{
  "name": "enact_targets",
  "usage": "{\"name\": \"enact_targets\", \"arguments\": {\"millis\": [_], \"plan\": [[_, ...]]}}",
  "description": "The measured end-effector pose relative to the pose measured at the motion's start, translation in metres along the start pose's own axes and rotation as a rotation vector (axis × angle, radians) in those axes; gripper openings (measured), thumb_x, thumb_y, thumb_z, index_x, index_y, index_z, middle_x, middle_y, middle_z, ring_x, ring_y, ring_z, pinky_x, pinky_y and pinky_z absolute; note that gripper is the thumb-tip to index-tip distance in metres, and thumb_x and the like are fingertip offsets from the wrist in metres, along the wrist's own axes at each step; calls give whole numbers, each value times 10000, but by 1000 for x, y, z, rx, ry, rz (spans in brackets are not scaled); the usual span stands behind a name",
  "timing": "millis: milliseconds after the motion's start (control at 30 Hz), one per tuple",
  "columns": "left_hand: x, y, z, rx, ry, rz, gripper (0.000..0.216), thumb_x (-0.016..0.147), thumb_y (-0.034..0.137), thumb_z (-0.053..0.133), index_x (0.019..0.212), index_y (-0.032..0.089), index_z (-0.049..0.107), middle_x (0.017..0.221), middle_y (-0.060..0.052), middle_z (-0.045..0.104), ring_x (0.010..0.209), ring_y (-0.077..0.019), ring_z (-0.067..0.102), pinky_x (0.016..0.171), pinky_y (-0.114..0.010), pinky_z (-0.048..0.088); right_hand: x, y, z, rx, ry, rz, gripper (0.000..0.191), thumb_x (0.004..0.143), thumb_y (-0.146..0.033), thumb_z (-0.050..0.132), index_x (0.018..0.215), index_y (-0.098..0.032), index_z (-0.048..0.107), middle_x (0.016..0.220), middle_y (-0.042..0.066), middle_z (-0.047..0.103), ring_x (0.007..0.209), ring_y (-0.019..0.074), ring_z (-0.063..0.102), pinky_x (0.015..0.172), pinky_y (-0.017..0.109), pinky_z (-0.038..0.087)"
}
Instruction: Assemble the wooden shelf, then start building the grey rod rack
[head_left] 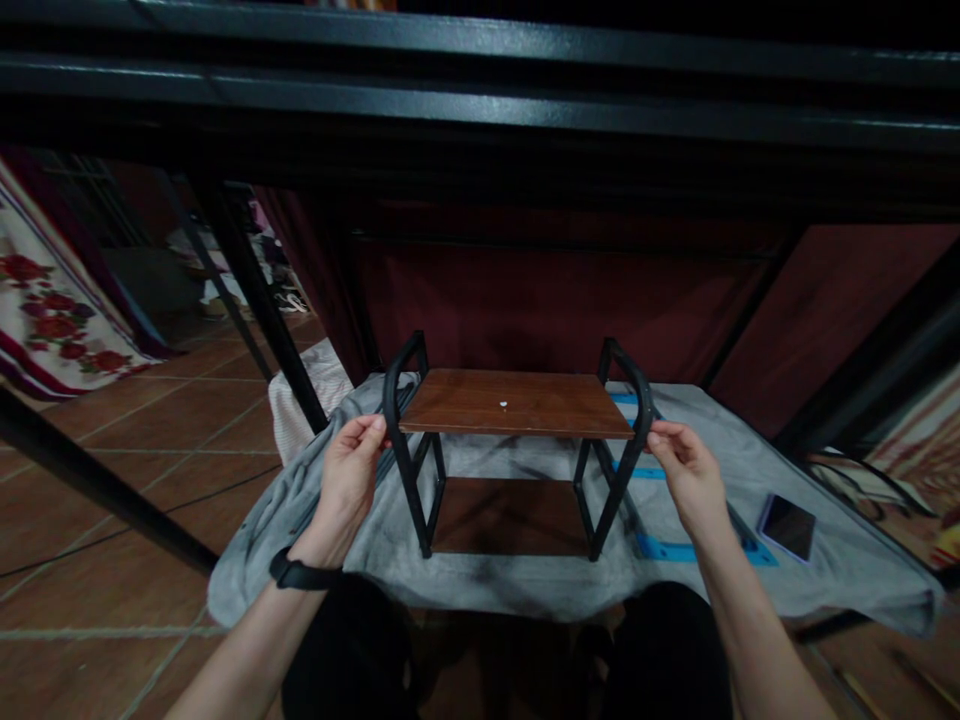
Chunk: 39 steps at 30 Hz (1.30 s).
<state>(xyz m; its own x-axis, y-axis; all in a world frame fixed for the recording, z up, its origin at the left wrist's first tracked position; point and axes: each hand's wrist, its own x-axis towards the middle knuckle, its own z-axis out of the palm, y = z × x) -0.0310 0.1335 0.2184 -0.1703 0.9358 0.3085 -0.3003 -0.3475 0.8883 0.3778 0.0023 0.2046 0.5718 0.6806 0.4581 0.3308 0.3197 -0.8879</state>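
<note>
A small two-tier shelf rack stands upright in front of me, with a brown wooden upper board (517,400), a matching lower board (510,515) and black metal side frames. My left hand (352,460) has thumb and fingers closed at the outer side of the left frame (409,480), level with the upper board. At the same height on the other side, my right hand (686,465) pinches at the right frame (619,480). Whether a small fastener sits between the fingertips I cannot tell. A small white spot (503,404) shows on the upper board.
The rack rests on a grey blanket (517,590). To the right lie a flat blue-edged frame (667,548) and a phone (787,527). Dark metal beams (480,105) cross overhead, and a black post (259,290) slants at the left. Tiled floor (165,440) lies beyond.
</note>
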Motion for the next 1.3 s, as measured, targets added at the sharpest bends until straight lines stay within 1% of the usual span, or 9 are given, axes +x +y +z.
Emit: {"name": "enact_targets", "arguments": {"millis": [100, 333, 467, 533, 633, 867, 1067, 1300], "plan": [[1, -2, -1, 14, 5, 4, 268, 677, 372, 827, 781, 172, 682, 706, 23, 616, 626, -96, 512, 640, -225, 398, 1, 0, 1, -2, 17, -1, 315, 769, -517, 736, 921, -249, 667, 815, 12, 675, 769, 203, 619, 777, 386, 509], [1, -3, -2, 21, -17, -5, 270, 680, 359, 831, 821, 171, 698, 741, 19, 628, 651, -95, 520, 651, -218, 405, -1, -2, 1, -21, 17, -7, 303, 794, -523, 708, 900, -241, 675, 816, 16, 678, 768, 196, 611, 765, 374, 501], [0, -3, -2, 16, -26, -21, 307, 693, 397, 822, 875, 175, 712, 790, 6, 654, 675, -106, 544, 661, -231, 421, -2, -4, 2, 19, 32, 21, 318, 752, -522, 742, 893, -245, 678, 811, 19, 689, 762, 202, 619, 755, 378, 507], [0, -3, -2, 24, -33, -32, 313, 692, 409, 823, 859, 170, 711, 781, 4, 657, 666, -107, 546, 660, -234, 422, -1, -4, 2, 20, 63, 19, 317, 732, -513, 758, 874, -243, 673, 782, 13, 678, 745, 196, 610, 740, 366, 502], [0, -4, -2, 32, -36, -32, 298, 674, 395, 835, 810, 169, 698, 743, 13, 648, 638, -99, 539, 655, -231, 419, 0, -2, 4, 9, 81, -3, 304, 749, -504, 741, 873, -242, 653, 774, 7, 658, 745, 192, 597, 734, 356, 492], [1, -5, -3, 20, -15, -15, 290, 658, 363, 848, 820, 175, 698, 745, 18, 653, 650, -97, 553, 657, -223, 427, -1, -1, 4, 8, 51, -5, 280, 796, -503, 700, 884, -243, 642, 828, 8, 650, 774, 189, 589, 777, 363, 471], [0, -2, -2, -24, -40, -43, 302, 668, 386, 851, 833, 170, 719, 764, 8, 651, 661, -97, 546, 635, -216, 433, -2, -4, 0, 65, 29, 50, 291, 750, -478, 753, 906, -246, 673, 829, 9, 662, 783, 189, 588, 776, 358, 464], [5, -4, -1, -5, -18, -52, 331, 607, 388, 879, 769, 160, 702, 726, 10, 658, 634, -97, 542, 635, -226, 416, 2, -2, 1, 27, 47, 19, 287, 763, -494, 736, 875, -247, 640, 800, 2, 638, 764, 186, 574, 761, 355, 464]]}}
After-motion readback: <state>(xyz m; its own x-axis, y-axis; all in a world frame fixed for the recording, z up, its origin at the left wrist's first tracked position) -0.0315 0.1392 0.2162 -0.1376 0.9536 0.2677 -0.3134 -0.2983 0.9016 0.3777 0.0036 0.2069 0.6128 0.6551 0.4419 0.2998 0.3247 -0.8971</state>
